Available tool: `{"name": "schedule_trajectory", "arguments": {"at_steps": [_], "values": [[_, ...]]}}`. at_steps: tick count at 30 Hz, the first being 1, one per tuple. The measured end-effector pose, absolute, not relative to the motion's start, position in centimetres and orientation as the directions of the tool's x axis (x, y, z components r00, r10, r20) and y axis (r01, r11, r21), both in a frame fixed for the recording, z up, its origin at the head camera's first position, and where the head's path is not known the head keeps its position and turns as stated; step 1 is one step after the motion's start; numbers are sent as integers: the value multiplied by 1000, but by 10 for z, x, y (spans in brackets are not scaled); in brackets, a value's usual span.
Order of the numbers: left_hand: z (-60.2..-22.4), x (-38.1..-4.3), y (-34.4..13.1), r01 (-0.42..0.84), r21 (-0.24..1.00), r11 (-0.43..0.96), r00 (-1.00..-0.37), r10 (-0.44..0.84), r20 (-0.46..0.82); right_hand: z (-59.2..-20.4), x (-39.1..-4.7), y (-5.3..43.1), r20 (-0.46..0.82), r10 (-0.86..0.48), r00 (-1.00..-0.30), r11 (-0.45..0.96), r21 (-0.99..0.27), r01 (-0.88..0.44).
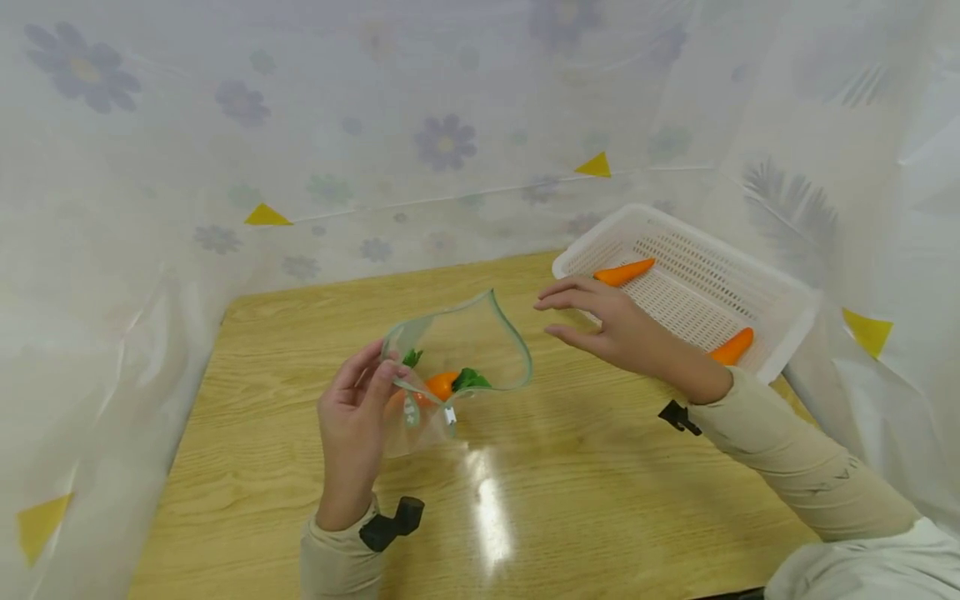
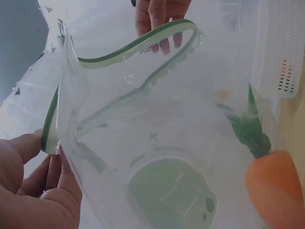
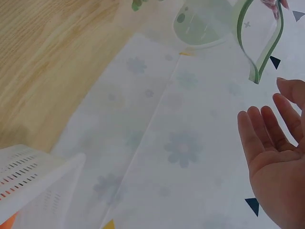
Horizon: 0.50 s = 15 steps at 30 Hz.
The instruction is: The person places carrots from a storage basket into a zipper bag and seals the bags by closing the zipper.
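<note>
My left hand (image 1: 352, 425) pinches the rim of a clear zip bag (image 1: 468, 333) with a green seal, its mouth spread wide. Inside the bag lie carrots with green leafy tops; one orange carrot (image 1: 442, 384) shows through the plastic. In the left wrist view, a carrot (image 2: 274, 186) and a green print appear on the bag's side. My right hand (image 1: 600, 321) hovers between the bag and the white basket, fingers extended and apart, holding nothing. The right wrist view has the right hand (image 3: 279, 157) just short of the bag's green-edged mouth (image 3: 257, 71).
A white perforated basket (image 1: 795, 312) stands at the table's back right. In it are a carrot (image 1: 625, 272) near the far left end and another carrot (image 1: 732, 347) at the near right. The wooden table (image 1: 600, 500) is bordered by flower-printed sheeting (image 1: 450, 208) with yellow triangles.
</note>
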<state>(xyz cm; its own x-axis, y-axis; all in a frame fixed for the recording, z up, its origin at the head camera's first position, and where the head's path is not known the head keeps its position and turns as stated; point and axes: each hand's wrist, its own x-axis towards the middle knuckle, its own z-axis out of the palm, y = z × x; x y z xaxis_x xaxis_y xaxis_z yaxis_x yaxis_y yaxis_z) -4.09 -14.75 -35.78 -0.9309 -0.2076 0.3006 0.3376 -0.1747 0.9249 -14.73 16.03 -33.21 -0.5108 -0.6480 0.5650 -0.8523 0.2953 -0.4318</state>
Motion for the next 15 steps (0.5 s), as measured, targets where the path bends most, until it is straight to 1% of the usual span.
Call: {"name": "schedule_trajectory", "arguments": {"at_steps": [7,10,13,15], "values": [[-353,-42,-150,360,916,-179,-926,-192,326,-327,-152,181,535,-614,-581,371,-454,-810],[-351,-44,-152,370,916,-155,-921,-190,340,-326,-157,192,525,-600,-603,402,-454,-795],[-349,-44,-154,374,916,-146,-919,-191,345,-326,-163,207,506,-589,-630,452,-439,-776],[-348,-44,-154,375,916,-145,-919,-191,346,-327,-167,219,473,-580,-663,504,-431,-749]]}}
